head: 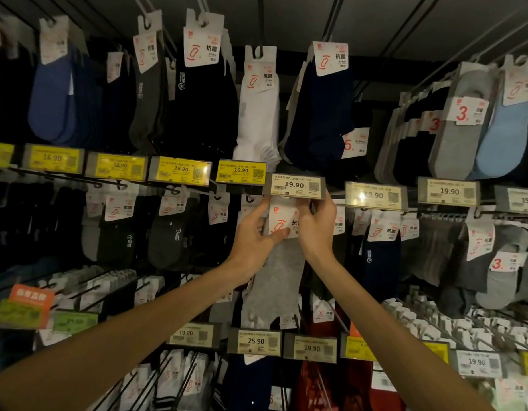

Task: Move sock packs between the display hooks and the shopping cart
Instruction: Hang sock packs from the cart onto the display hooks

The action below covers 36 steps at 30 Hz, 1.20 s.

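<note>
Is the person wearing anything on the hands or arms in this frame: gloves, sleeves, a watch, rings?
Nothing shows. The left hand and right hand are ungloved, with no visible rings, and neither wrist has a watch or bracelet. The left forearm and right forearm are uncovered down to the frame's lower edge, so no sleeve is in view.

On my feed the person is just two arms, bare all the way from the bottom edge up to the 19.90 tag [296, 186]. Both forearms are lean, with narrow wrists. The left hand [253, 232], below and left of the tag, shows a bare back and thumb. The right hand [314, 226], right under the tag, shows bare knuckles and wrist.
</note>
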Motion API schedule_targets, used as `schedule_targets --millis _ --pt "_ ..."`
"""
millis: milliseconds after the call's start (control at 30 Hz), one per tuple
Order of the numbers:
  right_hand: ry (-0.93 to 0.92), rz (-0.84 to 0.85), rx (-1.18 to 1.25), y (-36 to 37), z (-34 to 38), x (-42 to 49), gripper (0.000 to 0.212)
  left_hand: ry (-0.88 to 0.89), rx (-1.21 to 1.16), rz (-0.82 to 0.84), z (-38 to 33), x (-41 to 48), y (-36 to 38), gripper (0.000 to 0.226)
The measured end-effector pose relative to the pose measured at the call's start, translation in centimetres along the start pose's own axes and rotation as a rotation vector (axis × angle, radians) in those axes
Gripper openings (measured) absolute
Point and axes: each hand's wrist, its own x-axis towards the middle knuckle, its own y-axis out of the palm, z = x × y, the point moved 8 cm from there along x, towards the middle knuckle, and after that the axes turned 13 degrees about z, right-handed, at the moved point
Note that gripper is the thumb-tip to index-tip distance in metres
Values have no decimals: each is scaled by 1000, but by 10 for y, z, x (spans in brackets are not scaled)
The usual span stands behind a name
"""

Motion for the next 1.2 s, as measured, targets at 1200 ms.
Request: schedule_targets --millis 1200 --pt "-101 162 118 -11 2 18 22 101 -53 -103 13 -4 10 75"
